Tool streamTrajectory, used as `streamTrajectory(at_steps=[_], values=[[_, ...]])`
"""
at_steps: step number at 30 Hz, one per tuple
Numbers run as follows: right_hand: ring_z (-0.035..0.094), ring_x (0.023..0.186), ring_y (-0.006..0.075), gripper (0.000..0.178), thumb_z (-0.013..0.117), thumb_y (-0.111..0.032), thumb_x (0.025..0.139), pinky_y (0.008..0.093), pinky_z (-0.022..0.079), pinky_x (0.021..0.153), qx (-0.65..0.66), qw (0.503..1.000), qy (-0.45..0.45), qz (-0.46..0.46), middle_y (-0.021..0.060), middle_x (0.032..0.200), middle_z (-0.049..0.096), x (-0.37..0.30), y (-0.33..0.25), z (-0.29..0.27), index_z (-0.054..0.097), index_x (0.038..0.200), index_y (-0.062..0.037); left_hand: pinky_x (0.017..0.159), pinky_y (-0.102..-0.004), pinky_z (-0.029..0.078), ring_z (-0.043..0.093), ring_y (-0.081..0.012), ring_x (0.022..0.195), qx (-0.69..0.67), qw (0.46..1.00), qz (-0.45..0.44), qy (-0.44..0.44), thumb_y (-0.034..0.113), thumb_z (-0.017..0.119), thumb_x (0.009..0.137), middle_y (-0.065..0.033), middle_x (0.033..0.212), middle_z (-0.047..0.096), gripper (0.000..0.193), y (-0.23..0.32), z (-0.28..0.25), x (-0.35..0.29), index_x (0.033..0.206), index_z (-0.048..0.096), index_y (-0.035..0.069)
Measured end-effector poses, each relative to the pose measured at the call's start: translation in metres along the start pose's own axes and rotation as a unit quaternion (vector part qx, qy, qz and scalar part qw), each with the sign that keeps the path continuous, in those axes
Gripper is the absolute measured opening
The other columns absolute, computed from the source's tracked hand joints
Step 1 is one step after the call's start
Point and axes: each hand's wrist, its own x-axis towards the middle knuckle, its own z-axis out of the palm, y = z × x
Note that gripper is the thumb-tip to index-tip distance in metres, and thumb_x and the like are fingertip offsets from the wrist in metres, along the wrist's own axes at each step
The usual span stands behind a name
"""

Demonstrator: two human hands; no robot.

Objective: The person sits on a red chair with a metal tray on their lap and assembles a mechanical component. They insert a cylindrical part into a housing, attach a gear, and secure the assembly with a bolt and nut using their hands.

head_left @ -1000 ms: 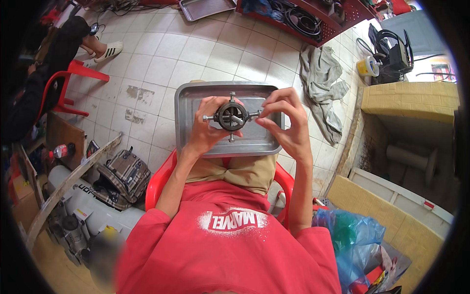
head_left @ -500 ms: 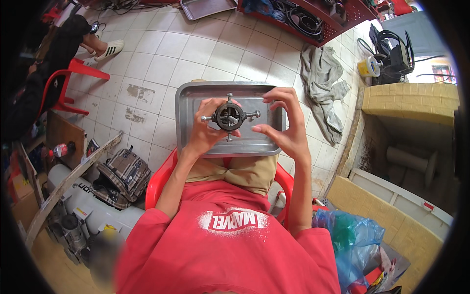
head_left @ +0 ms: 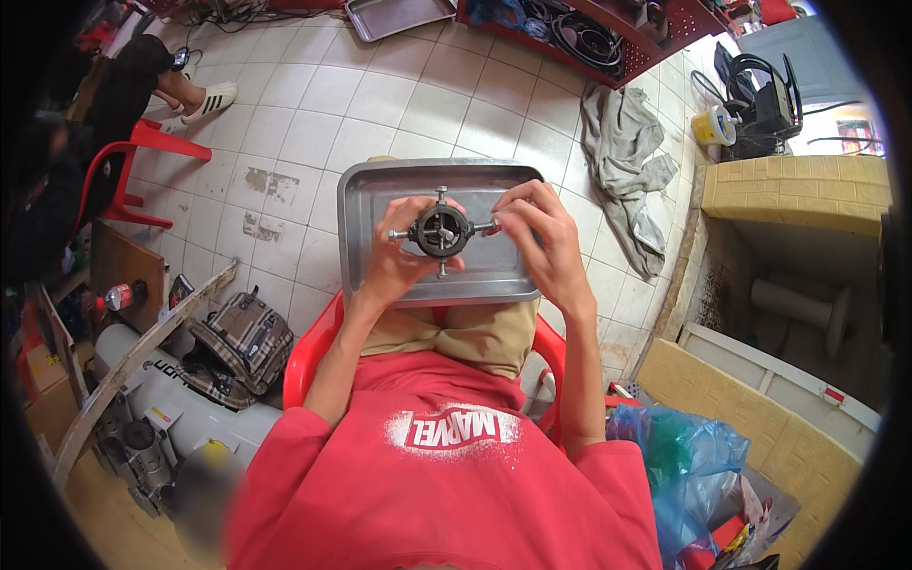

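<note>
My left hand [head_left: 388, 261] grips a dark round metal ring fixture [head_left: 443, 249] from its left side. Bolts stick out of the ring on its several sides, and a small metal piece shows in its middle. The fingers and thumb of my right hand [head_left: 546, 242] pinch the head of the right-hand bolt [head_left: 485, 227]. Both hands are over a grey metal tray [head_left: 516, 285] that rests on my lap. What the left fingers do beneath the ring is hidden.
A grey cloth [head_left: 622, 171] lies on the tiled floor to the right. At the left are a red chair [head_left: 119, 171] with a seated person, a plaid backpack [head_left: 242, 342] and a white tank [head_left: 214, 413]. A blue plastic bag [head_left: 679, 465] lies at the lower right.
My right hand was spread apart from the fixture; it has moved in and closed on the right-hand bolt. The left hand keeps its grip on the ring.
</note>
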Motion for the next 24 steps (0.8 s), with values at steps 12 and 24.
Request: streamTrajectory(at_steps=[12, 24], values=[[0.062, 0.102, 0.0258, 0.021, 0.081, -0.004, 0.082, 0.0381, 0.051, 0.087, 0.075, 0.997, 0.033, 0.01, 0.0078, 0.109, 0.061, -0.003, -0.008, -0.002, 0.071, 0.101, -0.005, 0.098, -0.0396, 0.046, 0.068, -0.0268, 0.105, -0.015, 1.0, -0.009, -0.002, 0.011, 0.093, 0.06, -0.0017, 0.108, 0.076, 0.06, 0.007, 0.002, 0.004, 0.114, 0.067, 0.011], [0.061, 0.101, 0.0233, 0.025, 0.087, -0.006, 0.074, 0.0391, 0.05, 0.086, 0.094, 0.991, 0.094, 0.009, 0.0079, 0.112, 0.06, -0.005, -0.007, 0.0, 0.07, 0.093, -0.0058, 0.094, -0.0371, 0.051, 0.063, -0.0237, 0.107, -0.007, 1.0, 0.0, -0.003, 0.006, 0.096, 0.059, -0.0033, 0.112, 0.075, 0.067, -0.002, 0.001, -0.001, 0.119, 0.066, 0.008]])
